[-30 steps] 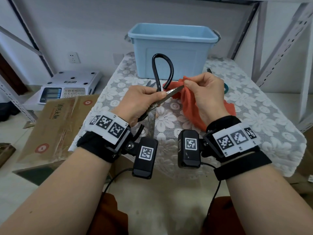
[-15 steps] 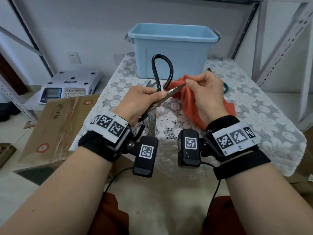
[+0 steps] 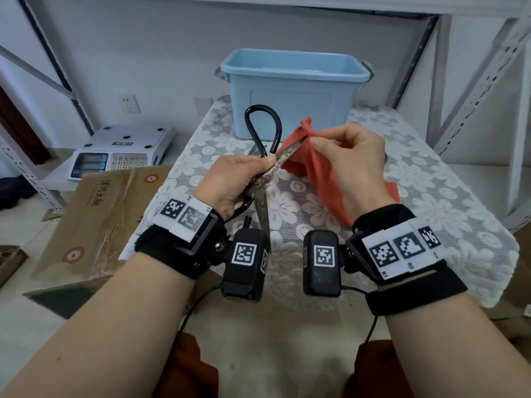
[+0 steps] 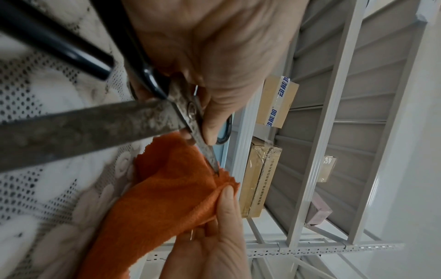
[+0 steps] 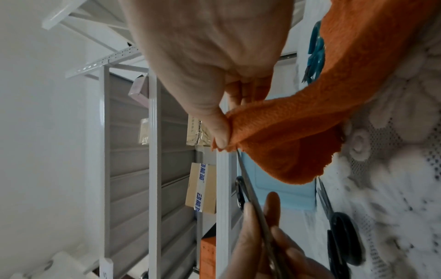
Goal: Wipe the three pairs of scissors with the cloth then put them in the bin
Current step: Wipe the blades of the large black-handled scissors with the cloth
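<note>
Apparently early: the left hand (image 3: 234,182) gripped the opened rusty scissors (image 3: 265,179), the right hand (image 3: 349,165) pinched the cloth (image 3: 313,170) at one blade's tip; black-handled scissors (image 5: 343,239) lay near the bin (image 3: 293,90).

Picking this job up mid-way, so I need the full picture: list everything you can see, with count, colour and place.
Open scissors: one, black handles, stained grey blades, held above the table.
Cloth: one, orange, pinched around the tip of the upper blade.
Black-handled scissors: one, lying on the table.
Teal-handled scissors: one, on the table, partly hidden by the cloth.
Bin: one, light blue, far end of the table.
Table: one, white lace cover.
Scale: one, white, left of the table.
Cardboard: brown, on the floor, left.
Left hand: grips the open scissors.
Right hand: pinches the cloth.
</note>
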